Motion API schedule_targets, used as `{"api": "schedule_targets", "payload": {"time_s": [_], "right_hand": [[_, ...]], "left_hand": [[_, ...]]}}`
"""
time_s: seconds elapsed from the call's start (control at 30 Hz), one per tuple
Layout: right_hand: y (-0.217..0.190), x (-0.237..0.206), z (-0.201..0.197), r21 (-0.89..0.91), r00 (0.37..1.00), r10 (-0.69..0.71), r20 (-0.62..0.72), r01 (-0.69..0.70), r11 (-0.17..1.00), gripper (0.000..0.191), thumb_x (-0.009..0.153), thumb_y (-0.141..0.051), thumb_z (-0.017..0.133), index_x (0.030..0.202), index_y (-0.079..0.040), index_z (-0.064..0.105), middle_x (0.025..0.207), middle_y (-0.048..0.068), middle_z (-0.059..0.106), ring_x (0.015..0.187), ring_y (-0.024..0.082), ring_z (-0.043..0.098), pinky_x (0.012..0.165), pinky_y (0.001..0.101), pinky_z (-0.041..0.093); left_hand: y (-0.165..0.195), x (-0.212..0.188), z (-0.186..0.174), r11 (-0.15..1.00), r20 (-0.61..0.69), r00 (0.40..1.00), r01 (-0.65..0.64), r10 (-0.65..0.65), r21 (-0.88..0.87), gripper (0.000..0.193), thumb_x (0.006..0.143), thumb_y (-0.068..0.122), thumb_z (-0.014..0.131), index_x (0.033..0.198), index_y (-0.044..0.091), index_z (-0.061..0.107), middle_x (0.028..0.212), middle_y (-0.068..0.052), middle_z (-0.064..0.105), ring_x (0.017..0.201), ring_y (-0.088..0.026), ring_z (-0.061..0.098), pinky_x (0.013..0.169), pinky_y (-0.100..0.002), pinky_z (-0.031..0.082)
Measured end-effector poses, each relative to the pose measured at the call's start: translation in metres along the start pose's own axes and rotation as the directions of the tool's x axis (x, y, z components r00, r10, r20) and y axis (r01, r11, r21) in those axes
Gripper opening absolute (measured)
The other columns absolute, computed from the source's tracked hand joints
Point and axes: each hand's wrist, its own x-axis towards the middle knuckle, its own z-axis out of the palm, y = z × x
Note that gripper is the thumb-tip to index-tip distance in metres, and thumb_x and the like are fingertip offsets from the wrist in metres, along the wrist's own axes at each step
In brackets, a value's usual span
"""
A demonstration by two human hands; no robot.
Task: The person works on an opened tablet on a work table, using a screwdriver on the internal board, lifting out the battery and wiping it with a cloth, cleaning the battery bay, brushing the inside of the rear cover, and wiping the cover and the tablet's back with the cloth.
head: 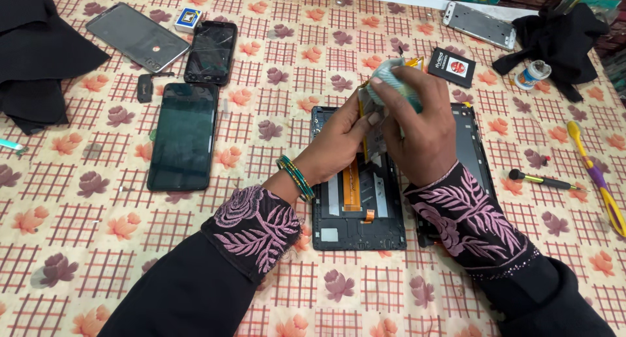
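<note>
An opened black tablet body (357,213) lies face down at the table's centre, its orange ribbon cable and inner parts showing. Its black back cover (471,141) lies just right of it. My left hand (342,138) holds a flat silvery part (366,109) lifted above the tablet. My right hand (417,125) presses a pale green and white wad (399,76) against the top of that part. Both hands hover over the tablet's upper half, which they partly hide.
Left of the tablet lie a large dark phone (184,135), a cracked phone (210,51) and a grey phone back (138,36). A small screwdriver (544,179), a yellow-purple toothbrush (596,177), a black battery (451,66), a small white bottle (533,73) and black cloths (39,50) surround the work.
</note>
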Motion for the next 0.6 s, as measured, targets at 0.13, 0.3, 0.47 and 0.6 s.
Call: {"api": "schedule_targets", "payload": {"time_s": [0.13,0.3,0.47,0.6], "right_hand": [[-0.003,0.002,-0.002,0.010,1.000,-0.017,0.013,0.017,1.000,0.056,0.086,0.009,0.071,0.138,-0.011,0.065,0.135,0.017,0.058,0.122,0.038,0.060,0.101,0.0464,0.055],[0.001,0.002,-0.001,0.273,0.990,0.127,-0.064,-0.105,0.956,0.042,0.099,0.008,0.063,0.137,-0.008,0.059,0.134,0.020,0.053,0.122,0.035,0.062,0.101,0.0399,0.059],[0.009,-0.001,-0.003,0.265,0.963,0.264,-0.047,-0.243,0.933,0.040,0.099,0.007,0.064,0.138,-0.002,0.062,0.134,0.016,0.061,0.126,0.030,0.065,0.108,0.0402,0.054],[0.012,-0.005,0.000,0.343,0.956,0.294,0.001,-0.277,0.898,0.037,0.100,0.004,0.064,0.137,-0.002,0.062,0.132,0.015,0.063,0.125,0.027,0.065,0.109,0.0376,0.054]], "left_hand": [[0.001,0.000,0.000,0.999,-0.006,1.000,0.005,-0.005,0.052,0.052,0.112,0.013,0.045,0.161,0.011,0.029,0.147,-0.007,0.054,0.134,-0.013,0.052,0.111,-0.031,0.048],[0.006,0.001,0.002,0.988,0.006,0.996,0.092,-0.092,-0.126,0.051,0.110,0.017,0.044,0.159,0.011,0.029,0.142,-0.007,0.053,0.130,-0.016,0.054,0.107,-0.036,0.052],[0.011,-0.001,0.004,0.992,-0.006,0.999,0.039,-0.040,-0.119,0.052,0.110,0.031,0.043,0.157,0.013,0.031,0.142,-0.004,0.052,0.132,-0.012,0.052,0.110,-0.036,0.049],[0.011,0.000,0.002,0.977,-0.140,0.987,-0.046,0.076,0.208,0.047,0.113,0.040,0.044,0.147,0.008,0.047,0.132,-0.008,0.062,0.125,-0.011,0.056,0.110,-0.031,0.046]]}}
